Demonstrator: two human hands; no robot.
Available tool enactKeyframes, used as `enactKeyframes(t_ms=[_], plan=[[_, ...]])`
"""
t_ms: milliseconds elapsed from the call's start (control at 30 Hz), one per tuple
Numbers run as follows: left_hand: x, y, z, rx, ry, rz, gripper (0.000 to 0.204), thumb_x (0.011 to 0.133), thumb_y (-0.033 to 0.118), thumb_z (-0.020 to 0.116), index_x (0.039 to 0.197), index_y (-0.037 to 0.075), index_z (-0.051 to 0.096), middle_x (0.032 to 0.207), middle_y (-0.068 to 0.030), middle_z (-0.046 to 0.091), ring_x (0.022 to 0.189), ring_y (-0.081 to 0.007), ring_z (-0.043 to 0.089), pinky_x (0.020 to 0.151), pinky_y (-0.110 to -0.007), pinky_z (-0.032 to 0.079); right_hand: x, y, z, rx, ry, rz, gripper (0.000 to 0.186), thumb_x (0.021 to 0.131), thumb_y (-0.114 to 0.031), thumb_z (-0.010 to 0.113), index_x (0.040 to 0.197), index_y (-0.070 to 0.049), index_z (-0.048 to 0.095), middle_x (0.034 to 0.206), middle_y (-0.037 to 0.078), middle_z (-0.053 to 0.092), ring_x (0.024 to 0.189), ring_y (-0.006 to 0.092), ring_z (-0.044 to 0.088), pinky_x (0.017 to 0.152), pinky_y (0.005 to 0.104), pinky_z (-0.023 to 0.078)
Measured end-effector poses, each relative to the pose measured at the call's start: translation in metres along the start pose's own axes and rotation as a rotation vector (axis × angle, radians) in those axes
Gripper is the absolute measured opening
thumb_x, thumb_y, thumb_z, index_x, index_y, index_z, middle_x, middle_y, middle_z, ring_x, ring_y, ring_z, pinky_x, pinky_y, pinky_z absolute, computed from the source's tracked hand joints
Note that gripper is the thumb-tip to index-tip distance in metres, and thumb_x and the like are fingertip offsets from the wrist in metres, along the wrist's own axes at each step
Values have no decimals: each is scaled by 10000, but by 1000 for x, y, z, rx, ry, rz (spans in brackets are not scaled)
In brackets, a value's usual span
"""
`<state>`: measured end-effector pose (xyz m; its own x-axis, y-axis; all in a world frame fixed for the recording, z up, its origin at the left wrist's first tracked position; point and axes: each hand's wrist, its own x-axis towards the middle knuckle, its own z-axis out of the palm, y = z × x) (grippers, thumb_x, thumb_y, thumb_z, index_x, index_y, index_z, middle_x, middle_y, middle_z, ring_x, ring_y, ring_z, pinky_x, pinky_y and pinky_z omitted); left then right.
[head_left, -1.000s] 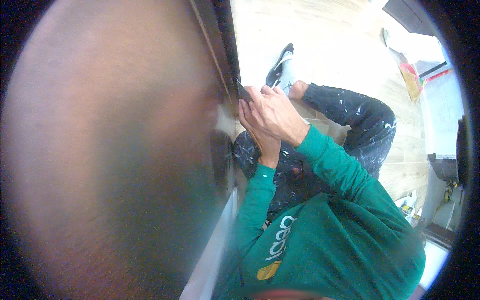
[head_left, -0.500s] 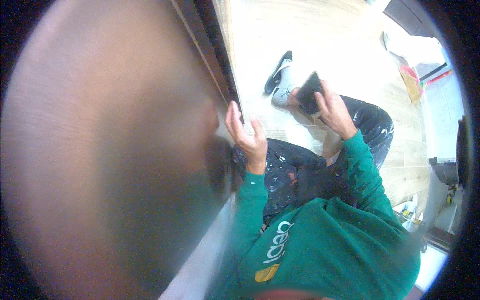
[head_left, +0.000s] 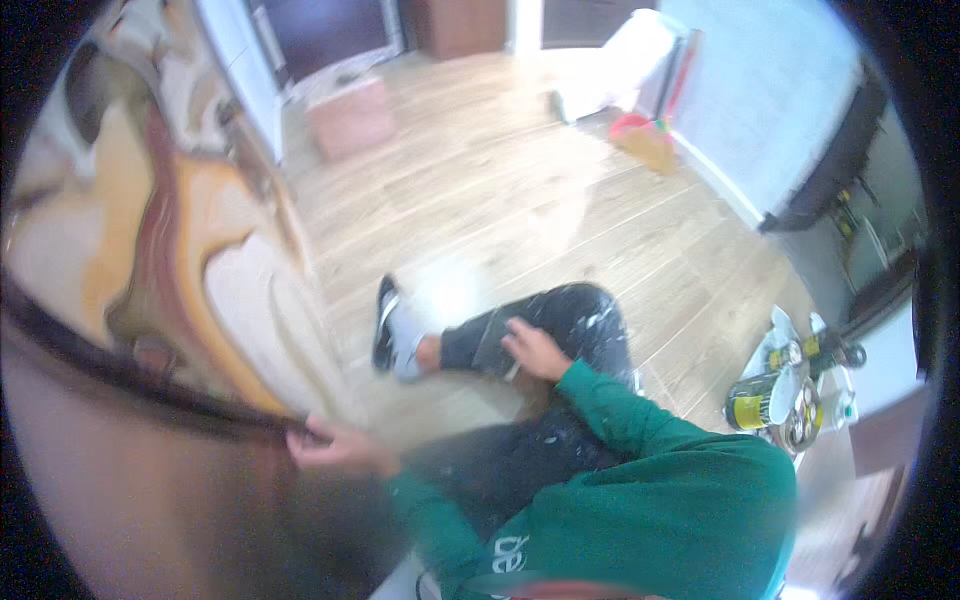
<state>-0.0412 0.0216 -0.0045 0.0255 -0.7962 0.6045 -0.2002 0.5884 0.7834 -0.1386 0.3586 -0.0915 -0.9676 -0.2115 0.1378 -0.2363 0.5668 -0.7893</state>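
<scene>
My left hand [head_left: 345,448] is at the dark edge of a large brown panel [head_left: 130,470], its fingertips bent around that edge and somewhat blurred. My right hand [head_left: 537,352] is over my paint-spattered dark trousers [head_left: 590,315], closed on a thin, dark, flat piece [head_left: 492,345]. That piece almost blends into the trouser leg behind it, and its material cannot be made out. Beyond the panel's edge, on the left, is a glossy surface with swirling brown, orange and cream patterns [head_left: 180,260].
Paint-smeared cans [head_left: 760,400] and bottles [head_left: 825,355] stand on the right. A pink box [head_left: 352,115] sits farther off on the wood-look floor [head_left: 470,160]. By the far wall are a broom [head_left: 645,145] and a white bag-like thing [head_left: 620,65]. My shoe [head_left: 385,325] is ahead.
My left hand has gone from raised with fingers spread to the panel's edge. My right hand has lowered to my leg, still with the dark piece. The view has turned, showing more room.
</scene>
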Motion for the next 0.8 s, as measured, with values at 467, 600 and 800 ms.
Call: enactKeyframes(t_ms=[467, 600, 800], plan=[[-33, -3, -8, 87, 100, 277, 442, 1012, 307, 690, 1321, -6, 651, 1204, -188, 656, 1039, -355, 665, 842, -441, 559, -1, 2, -13, 473, -101, 115, 410, 1019, -263, 632, 1297, 35, 587, 1172, 219, 663, 1086, 293, 642, 947, 417, 511], [-78, 22, -36, -107, -476, 355, 502, 1010, 288, 672, 1393, -19, 568, 1353, -239, 550, 1183, -402, 574, 974, -475, 488, -8, -27, -9, 202, -204, -1, 542, 1041, -317, 574, 1428, 59, 529, 1331, 265, 589, 1220, 401, 591, 1075, 453, 474], [-123, 18, -66, -257, -977, 521, 681, 1028, 290, 666, 1564, -26, 388, 1492, -288, 484, 1313, -415, 552, 1088, -488, 476, -20, -97, 49, 377, -240, -407, 489, 1034, -214, 597, 1456, 12, 498, 1086, 212, 539, 973, 364, 577, 894, 459, 488]])
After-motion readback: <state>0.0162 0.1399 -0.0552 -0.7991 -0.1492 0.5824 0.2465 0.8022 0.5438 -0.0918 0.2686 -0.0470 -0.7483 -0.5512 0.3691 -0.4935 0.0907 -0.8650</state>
